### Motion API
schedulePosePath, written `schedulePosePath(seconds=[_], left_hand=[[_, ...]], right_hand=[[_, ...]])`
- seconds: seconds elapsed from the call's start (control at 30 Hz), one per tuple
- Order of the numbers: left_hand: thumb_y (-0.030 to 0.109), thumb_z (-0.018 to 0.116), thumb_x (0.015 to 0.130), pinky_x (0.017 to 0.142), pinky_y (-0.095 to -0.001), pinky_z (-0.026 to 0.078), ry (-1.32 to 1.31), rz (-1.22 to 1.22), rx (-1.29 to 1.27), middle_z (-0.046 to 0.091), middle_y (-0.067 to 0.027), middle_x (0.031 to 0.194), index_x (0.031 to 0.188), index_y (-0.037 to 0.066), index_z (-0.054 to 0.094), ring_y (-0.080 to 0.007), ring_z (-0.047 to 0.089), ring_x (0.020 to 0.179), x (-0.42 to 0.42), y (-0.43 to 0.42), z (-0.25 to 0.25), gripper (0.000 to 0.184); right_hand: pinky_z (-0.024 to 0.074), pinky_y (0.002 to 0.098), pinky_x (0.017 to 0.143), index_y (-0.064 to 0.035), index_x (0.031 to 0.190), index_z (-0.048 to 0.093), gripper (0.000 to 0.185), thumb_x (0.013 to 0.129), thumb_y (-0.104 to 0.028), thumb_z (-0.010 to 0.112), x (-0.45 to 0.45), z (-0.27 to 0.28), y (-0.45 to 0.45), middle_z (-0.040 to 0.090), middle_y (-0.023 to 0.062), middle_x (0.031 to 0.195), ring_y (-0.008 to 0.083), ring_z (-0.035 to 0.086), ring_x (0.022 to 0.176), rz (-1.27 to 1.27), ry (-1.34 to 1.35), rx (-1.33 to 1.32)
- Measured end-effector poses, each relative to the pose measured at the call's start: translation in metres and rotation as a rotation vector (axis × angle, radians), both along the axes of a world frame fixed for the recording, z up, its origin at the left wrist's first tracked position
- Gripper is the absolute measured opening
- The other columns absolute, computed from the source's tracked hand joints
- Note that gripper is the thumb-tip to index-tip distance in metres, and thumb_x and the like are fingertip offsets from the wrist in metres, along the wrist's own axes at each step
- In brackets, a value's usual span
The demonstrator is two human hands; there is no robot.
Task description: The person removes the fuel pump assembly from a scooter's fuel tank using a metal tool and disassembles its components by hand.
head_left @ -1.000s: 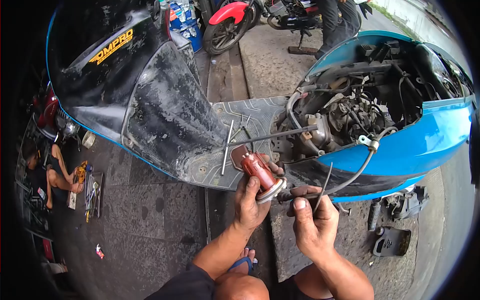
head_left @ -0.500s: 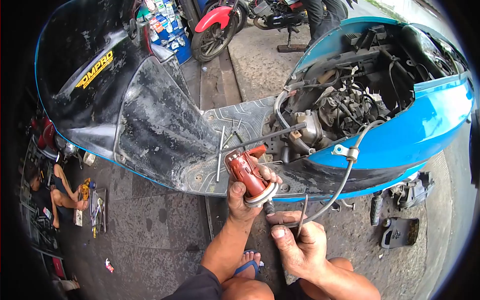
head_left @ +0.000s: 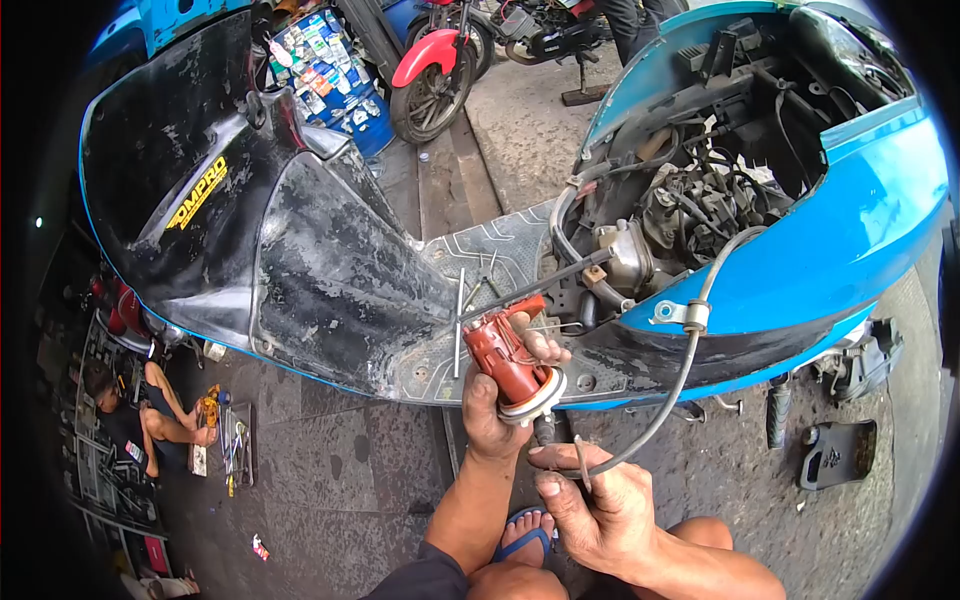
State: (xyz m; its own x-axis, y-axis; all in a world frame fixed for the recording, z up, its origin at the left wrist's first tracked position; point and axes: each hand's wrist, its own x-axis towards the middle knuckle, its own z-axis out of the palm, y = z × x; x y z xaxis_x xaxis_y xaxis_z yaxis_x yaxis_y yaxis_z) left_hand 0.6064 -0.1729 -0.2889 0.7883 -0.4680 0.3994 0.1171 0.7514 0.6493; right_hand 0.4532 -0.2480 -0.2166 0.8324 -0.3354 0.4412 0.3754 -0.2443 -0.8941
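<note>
My left hand [head_left: 492, 428] is wrapped round a red-brown fuel pump [head_left: 512, 368] with a pale flange at its lower end. The pump is tilted and held above the edge of the scooter's footboard [head_left: 420, 372]. A dark fitting [head_left: 544, 430] sticks out below the flange. Just under it, my right hand [head_left: 608, 508] pinches a grey hose [head_left: 676, 395] between thumb and fingers. That hose loops up to a metal clamp [head_left: 694, 316] by the blue side panel [head_left: 780, 270]. A thin stub stands up by my right thumb. Whether hose and fitting are joined is hidden by my fingers.
The scooter's engine bay [head_left: 700, 190] lies open at right. Thin metal tools [head_left: 461, 325] rest on the footboard. A black tray [head_left: 838, 455] lies on the ground at right. Another person [head_left: 140, 425] sits at left beside a tool tray [head_left: 237, 445]. A red motorcycle [head_left: 440, 70] stands behind.
The camera view has shifted, so the scooter's front and the person at left appear farther right. My hands keep the same grip on the pump and the hose.
</note>
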Motion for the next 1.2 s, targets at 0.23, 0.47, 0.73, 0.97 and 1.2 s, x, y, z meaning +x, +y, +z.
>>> schedulePosePath(seconds=[0.23,0.47,0.73,0.97,1.2], left_hand=[[0.057,0.068,0.091,0.092,-0.0461,0.050,-0.011,-0.115,-0.049,0.062,-0.0059,0.106,0.140,0.004,0.046,-0.0220,0.060,0.102,0.015,0.009,-0.008,0.075],[0.053,0.064,0.096,0.093,-0.0461,0.049,0.111,-0.101,-0.082,0.065,-0.0088,0.106,0.135,0.005,0.049,-0.0241,0.061,0.103,0.013,0.015,-0.001,0.064],[0.057,0.064,0.094,0.089,-0.0467,0.051,0.070,-0.076,-0.029,0.064,-0.0093,0.105,0.143,-0.001,0.043,-0.0241,0.062,0.101,0.008,0.015,0.003,0.079],[0.055,0.068,0.090,0.086,-0.0465,0.055,0.097,-0.023,0.060,0.065,-0.0141,0.104,0.141,-0.004,0.045,-0.0271,0.067,0.095,0.005,0.017,0.006,0.081],[0.054,0.071,0.089,0.086,-0.0447,0.055,0.102,-0.043,0.059,0.066,-0.0146,0.103,0.141,-0.005,0.045,-0.0267,0.067,0.094,0.002,0.020,0.008,0.083]], right_hand=[[0.0584,0.0335,0.062,-0.0012,0.112,0.069,0.021,0.092,-0.008,0.072,0.010,0.001,0.007,0.074,0.0133,0.096,0.0257,0.074,0.075,0.087,0.021,0.070],[0.0569,0.0392,0.055,-0.0025,0.120,0.066,0.030,0.093,-0.015,0.069,0.003,0.011,-0.012,0.071,0.0176,0.094,0.0318,0.072,0.073,0.201,0.122,-0.028],[0.0583,0.0445,0.055,-0.0090,0.151,0.045,0.063,0.089,-0.004,0.057,-0.005,-0.025,-0.056,0.072,0.0184,0.095,0.0368,0.070,0.065,0.177,0.405,-0.150],[0.0559,0.0446,0.057,-0.0142,0.157,0.037,0.080,0.081,0.004,0.055,0.022,-0.016,-0.054,0.066,0.0152,0.087,0.0366,0.067,0.066,0.280,0.311,-0.207],[0.0531,0.0449,0.057,-0.0131,0.156,0.039,0.079,0.081,0.003,0.054,0.029,-0.016,-0.053,0.061,0.0134,0.077,0.0346,0.063,0.063,0.263,0.270,-0.297]])
